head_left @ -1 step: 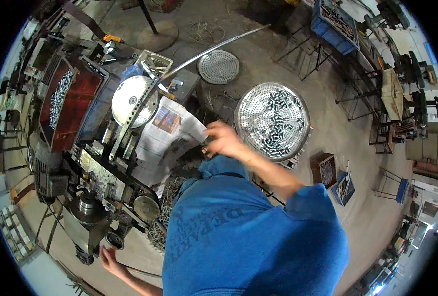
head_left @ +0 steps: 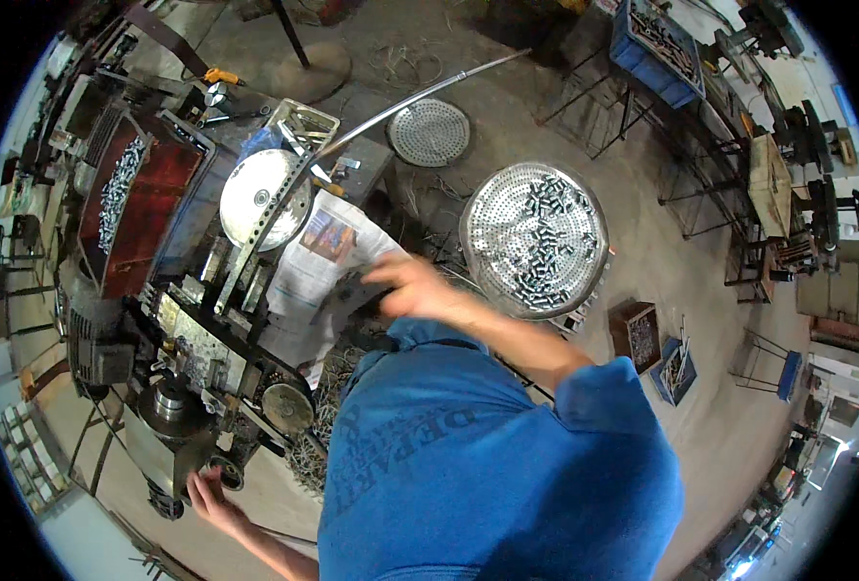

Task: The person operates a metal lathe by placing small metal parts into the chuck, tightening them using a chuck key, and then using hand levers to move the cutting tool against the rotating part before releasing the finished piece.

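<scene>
My right hand point(head_left: 415, 289) hovers beside a newspaper sheet point(head_left: 318, 257) spread over the machine bench. Its fingers are apart, slightly blurred, and nothing shows in them. At the lower left, my left hand point(head_left: 209, 496) reaches to the edge of a curved metal guard, next to a small round handwheel point(head_left: 228, 473). Its fingers are stretched out and I see nothing held; whether they touch the guard I cannot tell. Above the guard is a round metal chuck point(head_left: 168, 399). To the right of my right hand stands a round perforated metal tray point(head_left: 492, 228) carrying many short metal pieces.
A red bin point(head_left: 149, 218) of small metal parts stands at the left. A long metal bar point(head_left: 381, 114) slants above a pale round disc point(head_left: 255, 194). Another perforated disc point(head_left: 429, 133) lies on the floor. At the right are a blue crate point(head_left: 643, 63) and a box point(head_left: 633, 334).
My right hand has moved left, farther over the newspaper, and its fingers have spread. My left hand has shifted slightly up and left toward the guard.
</scene>
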`<state>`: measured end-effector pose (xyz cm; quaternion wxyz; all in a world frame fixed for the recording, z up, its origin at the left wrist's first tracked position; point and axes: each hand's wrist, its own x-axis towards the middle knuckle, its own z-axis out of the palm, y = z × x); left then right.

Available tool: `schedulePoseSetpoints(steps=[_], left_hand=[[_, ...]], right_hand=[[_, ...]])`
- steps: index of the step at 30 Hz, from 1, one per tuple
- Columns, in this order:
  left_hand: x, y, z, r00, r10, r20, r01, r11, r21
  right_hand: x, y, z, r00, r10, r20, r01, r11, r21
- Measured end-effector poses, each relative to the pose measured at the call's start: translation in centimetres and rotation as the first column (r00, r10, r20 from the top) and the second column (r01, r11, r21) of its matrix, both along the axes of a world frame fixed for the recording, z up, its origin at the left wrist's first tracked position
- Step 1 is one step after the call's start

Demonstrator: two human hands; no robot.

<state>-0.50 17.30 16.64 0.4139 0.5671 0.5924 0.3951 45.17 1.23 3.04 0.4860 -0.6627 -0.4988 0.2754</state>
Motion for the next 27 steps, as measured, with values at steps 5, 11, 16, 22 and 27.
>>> schedulePoseSetpoints(steps=[5,11,16,22,27], left_hand=[[14.6,-1.3,-3.6,0.706,-0.230,0.670,0.593,0.709,-0.381],[16.7,-3.7,-3.5,0.697,0.048,0.716,0.467,0.727,-0.504],[15.7,-3.4,-1.8,0.887,-0.351,0.300,0.414,0.893,-0.178],[12.3,-4.2,-0.5,0.961,-0.266,0.070,0.274,0.945,-0.178],[8.0,-3.9,-0.9,0.982,-0.176,-0.067,0.174,0.984,-0.044]], right_hand=[[-10.2,8.7,8.9,0.867,0.492,0.084,-0.457,0.714,0.531],[-10.7,9.1,10.3,0.838,0.534,0.111,-0.515,0.708,0.483],[-11.7,9.3,10.9,0.752,0.589,0.295,-0.658,0.693,0.295],[-15.3,12.3,11.8,0.567,0.680,0.465,-0.821,0.517,0.244],[-19.2,15.9,13.5,0.349,0.783,0.515,-0.936,0.322,0.145]])
